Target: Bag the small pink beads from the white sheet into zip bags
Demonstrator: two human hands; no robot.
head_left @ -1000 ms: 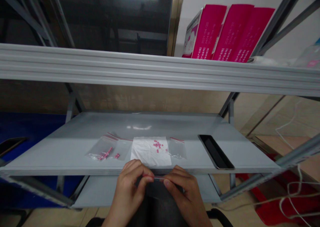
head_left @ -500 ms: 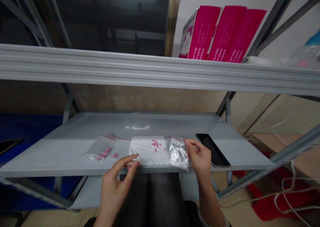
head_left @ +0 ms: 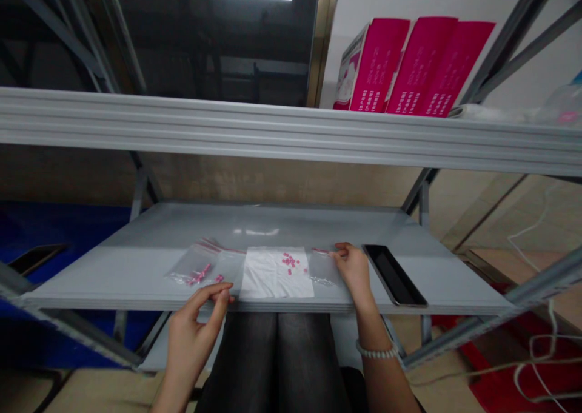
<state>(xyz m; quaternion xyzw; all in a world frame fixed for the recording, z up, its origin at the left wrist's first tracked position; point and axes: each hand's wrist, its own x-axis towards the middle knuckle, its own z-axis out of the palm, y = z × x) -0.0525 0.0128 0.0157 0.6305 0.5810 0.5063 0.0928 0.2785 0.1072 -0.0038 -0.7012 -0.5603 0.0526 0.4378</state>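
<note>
My right hand (head_left: 354,268) pinches the upper right corner of a small clear zip-lock bag (head_left: 322,268), which lies nearly flat. Left of that bag is a white sheet (head_left: 268,273) with several small pink beads (head_left: 290,261) on its upper right part. My left hand (head_left: 197,319) is at the shelf's front edge, thumb and fingertips drawn together near the sheet's lower left corner; whatever may be between them is too small to see. Beyond it, clear zip-lock bags (head_left: 184,264) hold more pink pieces (head_left: 200,273).
A dark phone (head_left: 394,275) lies right of my right hand on the grey shelf (head_left: 318,222). An upper shelf's edge beam (head_left: 273,131) crosses in front, with pink boxes (head_left: 386,67) above. White cables (head_left: 531,346) hang at lower right. Another dark device (head_left: 36,258) is at far left.
My left hand has drawn back leftward from the white sheet. My right hand has shifted up, and the small bag, raised and glossy before, now lies flatter. The view has shifted slightly.
</note>
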